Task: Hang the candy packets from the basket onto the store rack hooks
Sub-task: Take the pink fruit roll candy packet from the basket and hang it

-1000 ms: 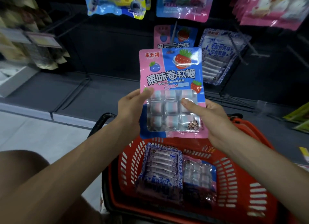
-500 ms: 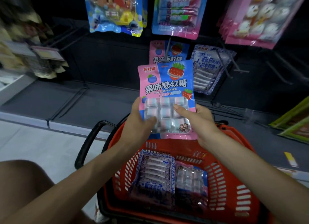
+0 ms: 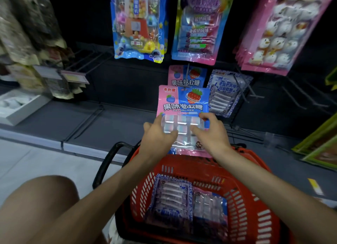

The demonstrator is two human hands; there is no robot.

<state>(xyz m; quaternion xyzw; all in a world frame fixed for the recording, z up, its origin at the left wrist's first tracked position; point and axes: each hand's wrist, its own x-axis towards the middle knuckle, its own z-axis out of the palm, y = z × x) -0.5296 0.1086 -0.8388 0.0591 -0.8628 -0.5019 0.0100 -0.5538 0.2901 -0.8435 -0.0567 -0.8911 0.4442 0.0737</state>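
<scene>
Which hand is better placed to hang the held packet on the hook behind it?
Right hand, narrowly: it and the left hand both hold the candy packet, but the matching hung packet sits slightly to its side.

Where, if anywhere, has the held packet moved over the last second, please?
Yes: the packet has gone forward, away from the basket and toward its hanging twin.

A white box point(image 3: 21, 107) sits at the left end of the dark grey shelf point(image 3: 109, 123), below blurred brownish bags point(image 3: 31, 43) and 2 price tags point(image 3: 74, 77). Green-edged packs point(image 3: 321, 147) lean at the far right, with a yellow label point(image 3: 316, 186) near them. Pale floor point(image 3: 36, 163) runs along the shelf's front edge.
</scene>
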